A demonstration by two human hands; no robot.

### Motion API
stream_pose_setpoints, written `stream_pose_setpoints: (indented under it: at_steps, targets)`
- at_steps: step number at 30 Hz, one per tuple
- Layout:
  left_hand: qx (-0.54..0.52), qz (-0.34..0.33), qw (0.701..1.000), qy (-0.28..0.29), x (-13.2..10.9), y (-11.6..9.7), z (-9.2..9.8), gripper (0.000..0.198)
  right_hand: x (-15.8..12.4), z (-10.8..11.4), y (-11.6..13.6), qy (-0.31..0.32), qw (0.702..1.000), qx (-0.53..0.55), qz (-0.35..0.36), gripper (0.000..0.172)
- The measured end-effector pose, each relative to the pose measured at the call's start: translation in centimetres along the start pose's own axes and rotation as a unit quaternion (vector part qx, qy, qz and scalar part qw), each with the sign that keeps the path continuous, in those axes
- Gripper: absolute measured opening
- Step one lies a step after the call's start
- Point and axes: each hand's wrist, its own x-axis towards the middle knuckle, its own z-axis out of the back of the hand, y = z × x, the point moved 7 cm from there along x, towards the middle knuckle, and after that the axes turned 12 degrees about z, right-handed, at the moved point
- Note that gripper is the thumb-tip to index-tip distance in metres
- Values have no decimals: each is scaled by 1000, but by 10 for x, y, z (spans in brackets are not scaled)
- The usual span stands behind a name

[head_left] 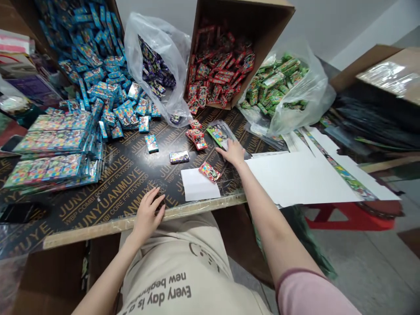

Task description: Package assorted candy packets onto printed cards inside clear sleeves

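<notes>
My right hand (234,153) lies over the near end of a clear plastic sleeve with a green printed card (216,134) in it, thumb and fingers spread. At the table's front edge my left hand (149,214) rests with its fingers apart and nothing in them. Between the hands, a red small box (210,172) overlaps a white paper piece (200,186). A dark-edged small box (179,157) and a blue small box (151,143) lie farther back. Several red small boxes (197,139) form a loose pile left of the sleeve.
Blue boxes (98,74) heap at the back left, beside stacked packs (49,144). Behind are a plastic bag (157,65) of purple boxes, a carton (243,17) of red ones and a bag (295,105) of green ones. White sheets (295,179) overhang the right edge.
</notes>
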Motion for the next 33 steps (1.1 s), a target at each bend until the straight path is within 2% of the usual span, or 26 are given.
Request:
stream_pose_setpoints:
  at_steps: [4,7,9,10,12,14,16,17,18,20,23,26,28,30,33]
  targets:
    - [-25,18,999,15,2,-5,-4,27,-20,7,10,10,999,-35,35,45]
    - [-90,50,994,31,12,-13,9,26,-28,34,18,-2,998,-42,39,42]
    - [-158,93,982,41,25,-18,22,32,-38,64,28,-68,997,-36,15,57]
    - [-202,123,971,41,32,-21,28,42,-50,84,40,-152,988,-3,23,59]
    - [-309,182,933,22,48,-27,37,78,-84,111,85,-251,955,87,135,49]
    - [-418,228,879,-12,61,-31,40,101,-128,121,147,-264,906,165,288,38]
    - [-509,280,814,-24,66,-30,33,95,-172,122,206,-236,830,243,444,33]
    - [-543,310,780,-12,66,-29,28,85,-186,119,227,-211,802,270,488,32]
    - [-569,337,750,8,63,-27,22,74,-194,119,238,-206,784,300,503,31]
    - [-592,355,720,72,55,-26,14,62,-189,120,238,-204,777,367,469,30]
    - [-588,302,725,196,42,-35,10,62,-166,125,207,-235,788,440,360,29]
    - [-589,282,707,272,29,-45,5,67,-154,126,191,-225,791,459,337,28]
    - [-600,297,687,282,25,-48,1,72,-150,123,194,-183,790,462,360,28]
    - [-606,305,676,286,26,-49,0,78,-151,121,202,-127,777,458,413,31]
    - [-607,277,690,279,31,-47,8,81,-159,117,213,-34,731,444,517,32]
